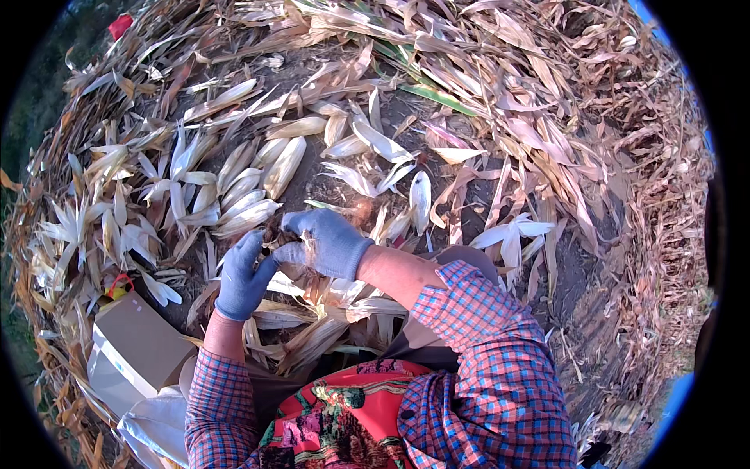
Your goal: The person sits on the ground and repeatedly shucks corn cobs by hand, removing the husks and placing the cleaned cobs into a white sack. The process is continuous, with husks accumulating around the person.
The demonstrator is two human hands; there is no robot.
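Observation:
Both hands wear grey gloves and meet just left of the view's middle. My right hand [328,241] has its fingers curled around dark, dry corn silk [284,237]. On the left of that tuft, my left hand [246,272] points its thumb and fingers at it; whether they grip it is hard to tell. Unhusked corn ears [249,202] in pale husks lie in a row beyond my left hand. Loose corn husks [316,311] are heaped below the hands, over my lap.
A cardboard box [137,340] stands at lower left beside a white sack [158,422]. Opened husks [67,225] are piled at left. Dry corn stalks [527,105] cover the ground at the top and right. A red item [120,26] lies at the far upper left.

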